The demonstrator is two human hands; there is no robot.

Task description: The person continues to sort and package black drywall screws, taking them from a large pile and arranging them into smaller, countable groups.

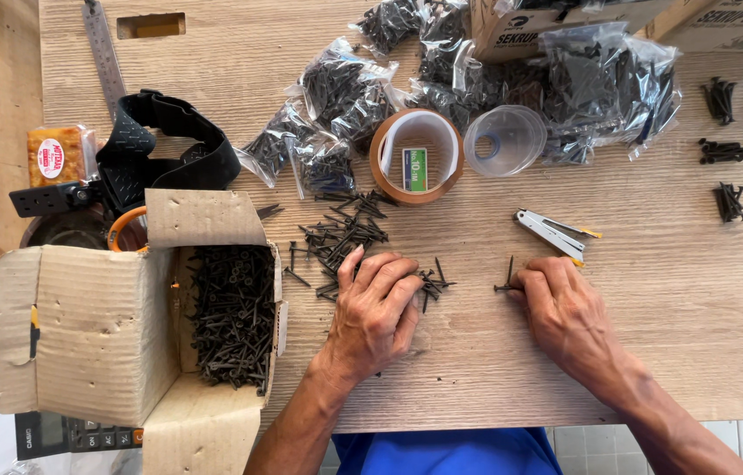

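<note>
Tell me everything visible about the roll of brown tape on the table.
The roll of brown tape lies flat on the wooden table, its hole facing up. It is a thick ring of glossy brown tape wound on a pale inner core, with a small green and white label showing in the hole. It looks mostly full. A clear plastic cup lies just to its right, bags of dark screws crowd its upper left, and loose screws lie below it. Neither hand touches it.

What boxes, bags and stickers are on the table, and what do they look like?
Open cardboard box: left, brown, full of dark screws.
Two cardboard boxes: top edge, tan, printed.
Clear plastic bags: top middle, holding dark screws.
Snack packet: far left, orange, round red-and-white label.
Tape roll: centre, brown, small green label inside.
</note>
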